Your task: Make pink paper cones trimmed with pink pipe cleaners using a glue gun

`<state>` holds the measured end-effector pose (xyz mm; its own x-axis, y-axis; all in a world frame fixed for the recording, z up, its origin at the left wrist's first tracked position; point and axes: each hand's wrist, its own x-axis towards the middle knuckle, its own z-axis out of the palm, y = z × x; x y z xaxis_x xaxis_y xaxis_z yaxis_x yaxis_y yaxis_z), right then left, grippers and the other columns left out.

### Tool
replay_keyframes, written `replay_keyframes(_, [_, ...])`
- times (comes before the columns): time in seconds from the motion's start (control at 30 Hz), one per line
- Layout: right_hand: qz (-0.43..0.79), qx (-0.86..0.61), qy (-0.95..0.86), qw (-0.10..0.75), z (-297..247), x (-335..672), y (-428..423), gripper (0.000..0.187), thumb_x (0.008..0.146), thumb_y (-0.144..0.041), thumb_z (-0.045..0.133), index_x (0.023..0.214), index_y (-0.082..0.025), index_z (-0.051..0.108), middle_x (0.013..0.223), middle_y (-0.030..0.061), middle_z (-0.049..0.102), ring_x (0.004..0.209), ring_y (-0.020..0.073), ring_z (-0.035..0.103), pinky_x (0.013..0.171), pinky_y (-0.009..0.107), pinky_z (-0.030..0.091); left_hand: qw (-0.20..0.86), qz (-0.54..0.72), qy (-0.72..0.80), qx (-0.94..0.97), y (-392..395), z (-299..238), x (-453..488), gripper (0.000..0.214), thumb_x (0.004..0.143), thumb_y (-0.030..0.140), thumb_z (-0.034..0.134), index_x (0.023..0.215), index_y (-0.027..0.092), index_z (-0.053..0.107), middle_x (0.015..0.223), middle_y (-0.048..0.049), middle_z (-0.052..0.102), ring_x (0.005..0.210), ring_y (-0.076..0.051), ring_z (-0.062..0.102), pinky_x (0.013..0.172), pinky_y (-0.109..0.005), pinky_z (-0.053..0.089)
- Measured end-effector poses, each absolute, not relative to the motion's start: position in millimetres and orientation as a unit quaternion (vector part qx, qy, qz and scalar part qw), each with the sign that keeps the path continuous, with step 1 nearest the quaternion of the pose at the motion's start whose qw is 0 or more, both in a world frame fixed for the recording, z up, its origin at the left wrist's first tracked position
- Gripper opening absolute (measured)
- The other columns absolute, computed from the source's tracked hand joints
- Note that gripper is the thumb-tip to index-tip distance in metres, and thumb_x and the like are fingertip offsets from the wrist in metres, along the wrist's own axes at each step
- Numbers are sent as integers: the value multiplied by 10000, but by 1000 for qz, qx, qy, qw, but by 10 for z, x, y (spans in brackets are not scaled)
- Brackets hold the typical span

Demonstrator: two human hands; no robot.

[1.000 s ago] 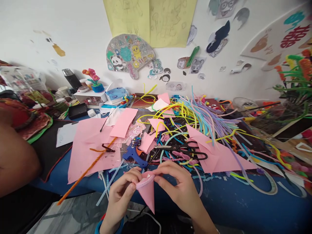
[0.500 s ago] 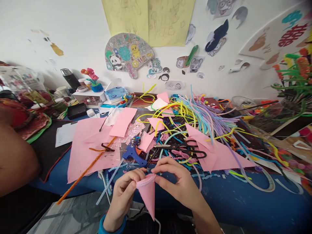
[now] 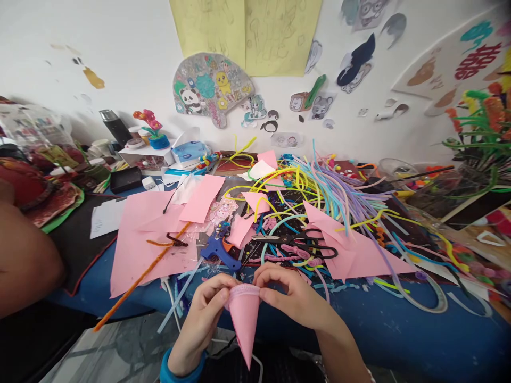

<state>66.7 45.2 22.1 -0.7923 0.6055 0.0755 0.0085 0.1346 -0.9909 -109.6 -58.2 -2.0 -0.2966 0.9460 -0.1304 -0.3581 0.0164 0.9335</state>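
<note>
Pink cone point(image 3: 244, 322): tip lowered | rim point(image 3: 244, 289) between left fingers point(image 3: 219, 281) and right fingers point(image 3: 275, 275) | both pinched closed on it

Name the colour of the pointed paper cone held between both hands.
The cone is pink, seen best in the head view.

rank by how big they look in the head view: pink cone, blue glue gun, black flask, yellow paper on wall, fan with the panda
1. Yellow paper
2. Fan with the panda
3. Pink cone, helped by being nearest the camera
Blue glue gun and black flask: smaller, too alike to rank
</note>
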Motion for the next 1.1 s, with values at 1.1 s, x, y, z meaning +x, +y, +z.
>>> replay_keyframes(1.1, [852, -251, -395, 234, -2, 571, 276, 301, 726, -424, 805, 745, -149, 685, 675, -9, 628, 590, 110, 591, 629, 240, 499, 654, 667, 324, 152, -545, -62, -1083, 440, 672, 165, 822, 1098, 256, 763, 902, -36, 786, 707, -149, 700, 622, -207, 578])
